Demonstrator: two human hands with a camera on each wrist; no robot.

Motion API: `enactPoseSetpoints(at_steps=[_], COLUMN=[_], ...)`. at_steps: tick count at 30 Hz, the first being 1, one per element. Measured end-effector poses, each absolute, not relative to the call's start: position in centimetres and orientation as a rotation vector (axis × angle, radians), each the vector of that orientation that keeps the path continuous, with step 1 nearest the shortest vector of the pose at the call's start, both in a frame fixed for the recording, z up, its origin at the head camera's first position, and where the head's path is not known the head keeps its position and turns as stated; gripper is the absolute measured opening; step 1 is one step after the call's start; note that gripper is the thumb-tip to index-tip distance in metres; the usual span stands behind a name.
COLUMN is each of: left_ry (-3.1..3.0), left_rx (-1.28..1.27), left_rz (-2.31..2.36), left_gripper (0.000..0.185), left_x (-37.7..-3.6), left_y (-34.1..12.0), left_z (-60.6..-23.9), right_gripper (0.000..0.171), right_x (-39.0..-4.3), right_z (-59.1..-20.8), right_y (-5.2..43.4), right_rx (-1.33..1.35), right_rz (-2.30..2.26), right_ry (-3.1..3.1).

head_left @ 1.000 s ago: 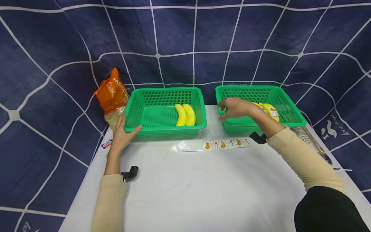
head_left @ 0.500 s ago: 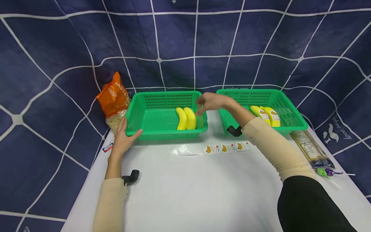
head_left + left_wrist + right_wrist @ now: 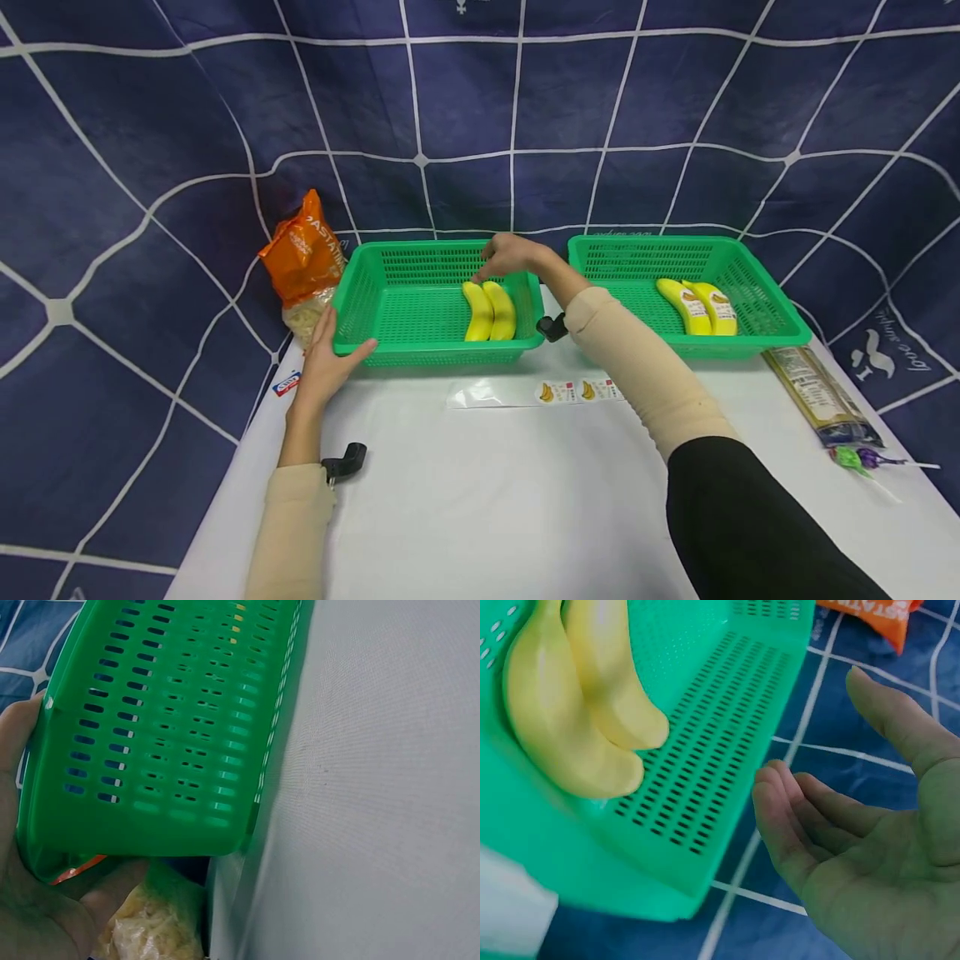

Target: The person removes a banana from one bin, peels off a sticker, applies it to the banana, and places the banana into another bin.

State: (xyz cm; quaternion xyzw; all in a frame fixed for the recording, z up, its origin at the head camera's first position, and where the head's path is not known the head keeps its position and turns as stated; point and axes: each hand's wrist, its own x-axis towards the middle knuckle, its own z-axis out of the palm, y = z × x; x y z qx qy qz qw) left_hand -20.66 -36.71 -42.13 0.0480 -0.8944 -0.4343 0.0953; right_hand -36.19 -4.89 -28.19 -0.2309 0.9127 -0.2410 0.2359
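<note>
My left hand (image 3: 322,371) spreads its straight fingers along the left end of the left green basket (image 3: 420,357), its thumb over the front rim. In the left wrist view, that hand rests at the basket's corner. My right hand (image 3: 510,254) hovers at the back right of the same basket, above two plain yellow bananas (image 3: 477,315) lying side by side. The right wrist view shows its fingers (image 3: 840,810) relaxed, with nothing in them, apart from the bananas (image 3: 562,735). A second green basket (image 3: 750,342) holds two bananas (image 3: 686,307) with stickers on them.
A strip of banana stickers (image 3: 555,392) lies in front of the baskets, partly behind the right sleeve. An orange pasta bag (image 3: 303,258) leans at the left. A flat package (image 3: 821,392) and lollipops (image 3: 847,457) lie at the right edge.
My right hand has moved left, from the right basket's near left corner across to above the bananas in the left basket. My left hand stays at its corner.
</note>
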Motion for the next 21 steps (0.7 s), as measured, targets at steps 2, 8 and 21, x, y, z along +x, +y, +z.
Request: enactPoseSetpoints(at_steps=[2, 8, 21], left_ry=[-2.652, -2.657, -2.661], left_rx=[0.147, 0.142, 0.138], left_rz=[-1.290, -1.290, -1.286], left_gripper=[0.105, 0.106, 0.106], left_x=[-20.6, -20.5, -20.7], left_y=[-36.7, -36.6, -36.6], left_z=[-42.1, -41.8, -41.9], right_gripper=[0.076, 0.038, 0.052], right_x=[-37.0, -39.1, -40.6], right_z=[-29.0, -31.6, -34.2], right_y=[-5.5, -6.6, -6.8], right_rx=[-0.603, -0.544, -0.350], right_rz=[-0.689, -0.755, -0.808], right_ry=[2.494, 2.511, 2.468])
